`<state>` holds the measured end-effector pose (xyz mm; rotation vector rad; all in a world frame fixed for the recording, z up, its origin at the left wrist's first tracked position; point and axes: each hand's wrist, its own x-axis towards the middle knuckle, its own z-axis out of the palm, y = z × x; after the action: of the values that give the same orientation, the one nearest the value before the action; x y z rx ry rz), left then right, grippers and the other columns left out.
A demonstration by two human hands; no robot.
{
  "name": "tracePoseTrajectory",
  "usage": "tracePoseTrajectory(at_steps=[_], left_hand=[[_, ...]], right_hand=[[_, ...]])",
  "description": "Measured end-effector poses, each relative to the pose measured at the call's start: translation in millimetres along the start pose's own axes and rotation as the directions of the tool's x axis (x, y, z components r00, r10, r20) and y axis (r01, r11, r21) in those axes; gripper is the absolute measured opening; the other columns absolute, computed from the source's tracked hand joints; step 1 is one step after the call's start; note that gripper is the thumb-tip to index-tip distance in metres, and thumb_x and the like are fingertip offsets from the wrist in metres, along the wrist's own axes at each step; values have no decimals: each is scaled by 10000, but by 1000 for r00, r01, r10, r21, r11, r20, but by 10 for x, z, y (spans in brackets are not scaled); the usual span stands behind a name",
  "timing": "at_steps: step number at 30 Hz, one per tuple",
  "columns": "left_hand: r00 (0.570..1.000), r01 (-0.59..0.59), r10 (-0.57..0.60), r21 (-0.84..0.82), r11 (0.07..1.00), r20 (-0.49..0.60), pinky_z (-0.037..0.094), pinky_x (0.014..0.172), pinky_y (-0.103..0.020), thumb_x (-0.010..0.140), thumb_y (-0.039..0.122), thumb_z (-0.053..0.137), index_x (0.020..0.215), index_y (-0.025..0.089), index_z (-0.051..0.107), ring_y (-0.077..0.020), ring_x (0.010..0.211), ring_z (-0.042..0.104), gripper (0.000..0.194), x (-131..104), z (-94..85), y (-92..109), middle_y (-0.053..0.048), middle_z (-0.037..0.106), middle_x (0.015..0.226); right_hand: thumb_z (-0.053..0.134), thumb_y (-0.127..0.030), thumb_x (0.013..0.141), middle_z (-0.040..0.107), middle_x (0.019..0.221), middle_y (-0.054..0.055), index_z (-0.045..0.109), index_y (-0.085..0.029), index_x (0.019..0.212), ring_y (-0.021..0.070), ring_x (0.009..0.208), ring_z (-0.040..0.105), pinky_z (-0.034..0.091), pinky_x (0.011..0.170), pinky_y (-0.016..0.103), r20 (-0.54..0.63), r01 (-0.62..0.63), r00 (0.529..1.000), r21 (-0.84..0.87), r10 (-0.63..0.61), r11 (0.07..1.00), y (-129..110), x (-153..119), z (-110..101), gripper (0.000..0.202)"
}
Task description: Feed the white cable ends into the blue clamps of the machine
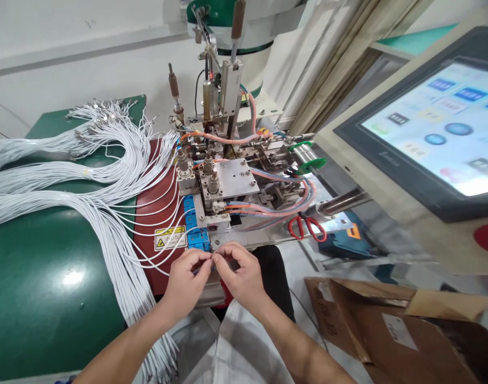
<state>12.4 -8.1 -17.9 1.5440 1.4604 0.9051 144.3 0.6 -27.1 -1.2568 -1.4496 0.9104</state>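
My left hand (186,278) is closed in a pinch at the front of the machine, and a white cable (160,271) runs into it from the left. Fingertip to fingertip with it, my right hand (240,272) pinches as well; the tiny piece between its thumb and finger is hidden. Just beyond my fingers is a row of blue cable holders (196,234), with several white cables curving into it. The metal wiring machine (232,176) stands right behind them. A thick bundle of white cables (108,240) hangs over the table at left.
The green table (47,288) spans the left side. Red-handled scissors (306,228) and a wire spool (306,157) are on the machine's right. A touchscreen panel (439,122) juts in at upper right, above an open cardboard box (388,330).
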Motion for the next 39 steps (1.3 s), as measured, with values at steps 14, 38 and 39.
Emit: tracePoseTrajectory(at_steps=[14, 38, 39], left_hand=[[984, 179, -173, -229, 957, 45, 449, 595, -211, 818, 280, 482, 799, 154, 569, -104, 630, 524, 154, -31, 36, 15, -12, 554, 754], [998, 19, -15, -61, 998, 65, 435, 598, -217, 832, 224, 456, 784, 157, 598, -107, 599, 529, 163, 17, -99, 19, -1, 553, 663], [996, -9, 12, -31, 999, 85, 431, 600, -217, 836, 218, 447, 771, 158, 601, -108, 602, 525, 178, 21, -115, 15, -2, 550, 660]], right_hand=[[518, -206, 788, 543, 701, 10, 575, -177, 701, 130, 665, 522, 430, 623, 251, 83, -98, 993, 256, 79, 962, 40, 12, 53, 108], [586, -226, 743, 558, 676, 11, 618, -173, 671, 127, 638, 516, 413, 596, 249, 241, -134, 967, 213, 81, 968, 18, 159, -79, 95], [586, -219, 744, 559, 669, 9, 621, -173, 668, 125, 639, 517, 412, 595, 245, 280, -115, 958, 182, 61, 977, 9, 186, -119, 95]])
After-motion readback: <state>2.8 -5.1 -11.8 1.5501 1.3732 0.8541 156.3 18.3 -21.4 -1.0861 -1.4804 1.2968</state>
